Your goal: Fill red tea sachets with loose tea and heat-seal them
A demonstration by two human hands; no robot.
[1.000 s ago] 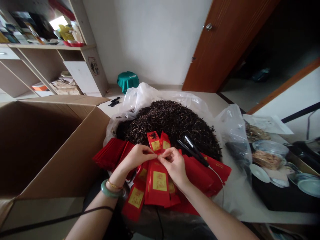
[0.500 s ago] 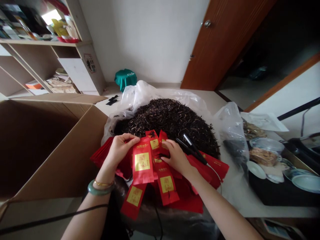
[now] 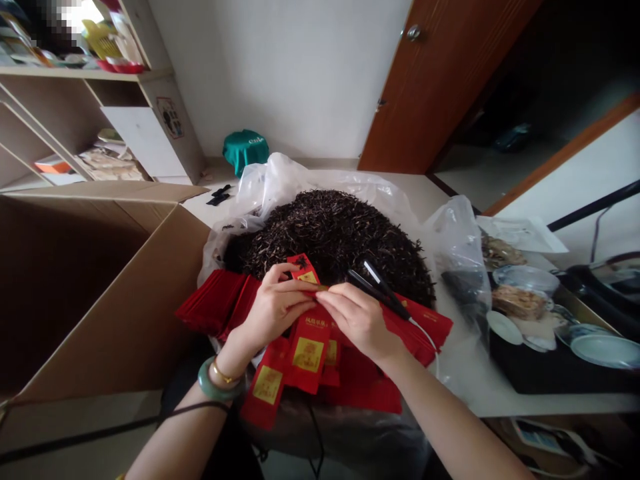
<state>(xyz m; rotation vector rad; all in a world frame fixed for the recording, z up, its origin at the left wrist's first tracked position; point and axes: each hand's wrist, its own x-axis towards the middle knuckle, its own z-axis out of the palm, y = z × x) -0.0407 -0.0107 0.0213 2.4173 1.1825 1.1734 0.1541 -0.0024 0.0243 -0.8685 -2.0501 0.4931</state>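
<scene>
One thin packet [image 3: 321,289], nearly edge-on, is pinched in the fingertips of two hands, the left hand [image 3: 280,301] and right hand [image 3: 361,319], above several red packets [image 3: 307,350]. Beyond lies one dark leaf heap [image 3: 335,223]; one cardboard box [image 3: 115,310] stands left.

Open air spans the top of the heap [image 3: 340,223] of dark leaves, with a way in from above and from its far side. Along its near edge, red packets [image 3: 207,307] crowd the approach, while a black iron [image 3: 377,292] juts over its near right rim, trailing a pale cord [image 3: 434,343]. Rumpled plastic [image 3: 463,250] rings the heap, standing up at its right. To its left, an open box [image 3: 115,333] walls off a low sideways reach. Bare table [image 3: 500,403] shows near and right of the heap, before the black mat [image 3: 523,373] and its dishes [image 3: 603,350].
</scene>
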